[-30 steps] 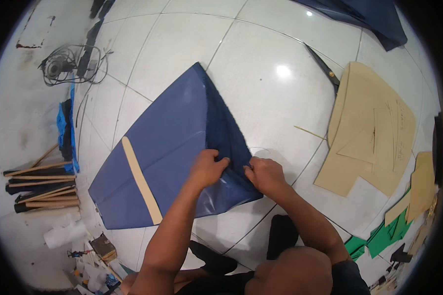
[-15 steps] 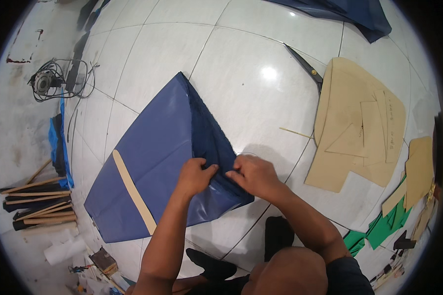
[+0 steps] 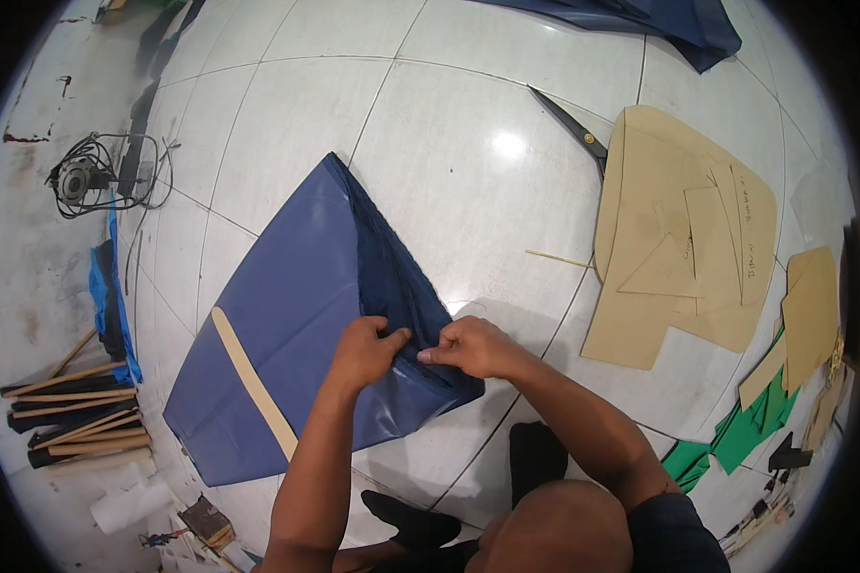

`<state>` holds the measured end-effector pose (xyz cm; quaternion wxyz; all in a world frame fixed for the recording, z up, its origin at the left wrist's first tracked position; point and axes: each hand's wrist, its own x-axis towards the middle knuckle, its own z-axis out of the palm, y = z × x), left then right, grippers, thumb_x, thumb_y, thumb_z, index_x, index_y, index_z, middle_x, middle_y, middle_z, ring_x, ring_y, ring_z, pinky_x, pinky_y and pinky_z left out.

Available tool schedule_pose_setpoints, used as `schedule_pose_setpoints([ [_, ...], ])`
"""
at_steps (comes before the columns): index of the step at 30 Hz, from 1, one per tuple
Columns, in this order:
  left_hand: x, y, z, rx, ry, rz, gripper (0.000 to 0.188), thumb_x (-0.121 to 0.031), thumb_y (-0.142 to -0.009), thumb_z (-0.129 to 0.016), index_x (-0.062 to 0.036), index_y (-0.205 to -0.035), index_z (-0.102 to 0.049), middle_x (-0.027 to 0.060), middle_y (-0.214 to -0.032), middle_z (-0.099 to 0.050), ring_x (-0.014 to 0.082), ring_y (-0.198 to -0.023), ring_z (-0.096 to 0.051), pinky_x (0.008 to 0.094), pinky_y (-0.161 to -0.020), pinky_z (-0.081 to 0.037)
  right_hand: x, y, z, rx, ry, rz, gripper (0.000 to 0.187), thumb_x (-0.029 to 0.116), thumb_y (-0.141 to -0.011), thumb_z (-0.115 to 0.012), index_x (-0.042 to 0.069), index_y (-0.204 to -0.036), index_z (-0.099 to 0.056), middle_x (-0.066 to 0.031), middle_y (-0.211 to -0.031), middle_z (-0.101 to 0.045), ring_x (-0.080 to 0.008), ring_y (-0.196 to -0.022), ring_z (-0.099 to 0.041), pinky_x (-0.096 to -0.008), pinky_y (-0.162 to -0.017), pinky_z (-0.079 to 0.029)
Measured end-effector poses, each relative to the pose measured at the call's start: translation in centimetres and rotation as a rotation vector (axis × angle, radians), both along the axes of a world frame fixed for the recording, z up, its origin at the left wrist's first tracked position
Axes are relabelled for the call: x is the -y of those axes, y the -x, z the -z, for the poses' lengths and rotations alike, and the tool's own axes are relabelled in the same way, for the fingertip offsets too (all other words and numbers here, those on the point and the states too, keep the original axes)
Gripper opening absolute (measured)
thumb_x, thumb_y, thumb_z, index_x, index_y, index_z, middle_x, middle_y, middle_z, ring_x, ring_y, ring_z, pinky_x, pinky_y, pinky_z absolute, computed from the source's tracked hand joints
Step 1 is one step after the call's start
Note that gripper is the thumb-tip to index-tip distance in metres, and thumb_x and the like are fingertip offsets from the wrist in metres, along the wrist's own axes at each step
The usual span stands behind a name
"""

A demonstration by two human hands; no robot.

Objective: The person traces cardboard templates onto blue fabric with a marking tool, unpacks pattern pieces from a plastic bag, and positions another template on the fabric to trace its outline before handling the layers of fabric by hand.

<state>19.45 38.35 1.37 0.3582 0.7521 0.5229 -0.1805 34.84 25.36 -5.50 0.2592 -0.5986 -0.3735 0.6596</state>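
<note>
A folded sheet of blue, glossy coated fabric (image 3: 287, 286) lies on the floor before me, its darker, matt inner side showing along the opened right edge. My left hand (image 3: 365, 350) is closed on the fabric at the fold, thumb pointing toward the opening. Just right of it, my right hand (image 3: 470, 348) pinches the dark layer near the right edge, fingers and thumb pressed together. Only a small gap separates the two hands. Across the left part of the fabric rests a narrow cream strip (image 3: 248, 372), its lower end by my left forearm.
To the right lie tan card patterns (image 3: 669, 239), black-handled scissors (image 3: 573, 124) and a thin yellowish stick (image 3: 559, 258). More blue fabric (image 3: 640, 24) is at the far edge. Green cloth (image 3: 755, 425) lies at right; rolled materials (image 3: 81, 411) and a corded device (image 3: 78, 180) are at left.
My right hand has moved slightly left and down, closer to the left hand, its fingers now pinched tighter. The whole view has shifted a little.
</note>
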Motion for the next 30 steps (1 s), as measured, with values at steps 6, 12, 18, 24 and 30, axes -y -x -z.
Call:
schedule_pose_setpoints([
  [6, 0.2, -0.3, -0.1, -0.038, -0.042, 0.008, 0.041, -0.029, -0.082, -0.074, 0.0068, -0.068, -0.059, 0.0223, -0.061, -0.054, 0.0311, -0.056, -0.055, 0.0445, -0.058, -0.043, 2.3, 2.0, 1.0, 0.453, -0.258, 0.188, 0.032, 0.035, -0.092, -0.065, 0.005, -0.079, -0.067, -0.0158, -0.080, -0.067, -0.0332, -0.079, -0.068, -0.0461, -0.069, -0.052],
  [12, 0.3, 0.2, 0.3, -0.006, -0.072, 0.008, 0.041, -0.029, -0.081, -0.073, 0.0069, -0.068, -0.059, 0.0236, -0.062, -0.055, 0.0348, -0.057, -0.056, 0.0456, -0.060, -0.044, 2.1, 2.9, 0.7, 0.637, -0.384, 0.352, 0.024, 0.031, -0.093, -0.062, 0.007, -0.096, -0.063, -0.0146, -0.086, -0.067, -0.0356, -0.080, -0.067, -0.0478, -0.071, -0.053],
  [18, 0.3, -0.1, 0.1, -0.013, -0.086, 0.040, 0.042, -0.030, -0.083, -0.073, 0.0077, -0.070, -0.060, 0.0204, -0.062, -0.055, 0.0290, -0.058, -0.053, 0.0438, -0.058, -0.043, 1.8, 3.8, 0.7, 0.259, -0.534, 0.135, 0.028, 0.030, -0.095, -0.062, 0.007, -0.110, -0.067, -0.0141, -0.093, -0.071, -0.0361, -0.087, -0.069, -0.0467, -0.076, -0.054],
  [24, 0.3, -0.3, -0.3, -0.023, -0.008, -0.006, 0.042, -0.031, -0.086, -0.074, 0.0063, -0.070, -0.062, 0.0110, -0.059, -0.053, 0.0166, -0.056, -0.048, 0.0389, -0.054, -0.040, 0.6, 2.0, 0.2, 0.079, -0.137, 0.052, 0.032, 0.040, -0.090, -0.069, 0.008, -0.087, -0.074, -0.0124, -0.084, -0.072, -0.0336, -0.084, -0.069, -0.0436, -0.075, -0.053],
  [30, 0.3, 0.1, -0.1, -0.027, 0.011, -0.035, 0.039, -0.030, -0.086, -0.074, 0.0051, -0.072, -0.063, 0.0086, -0.059, -0.054, 0.0154, -0.056, -0.050, 0.0372, -0.054, -0.040, 1.0, 1.2, 0.3, 0.040, -0.112, 0.103, 0.041, 0.041, -0.087, -0.077, 0.001, -0.077, -0.071, -0.0124, -0.063, -0.061, -0.0173, -0.058, -0.055, -0.0350, -0.059, -0.045],
])
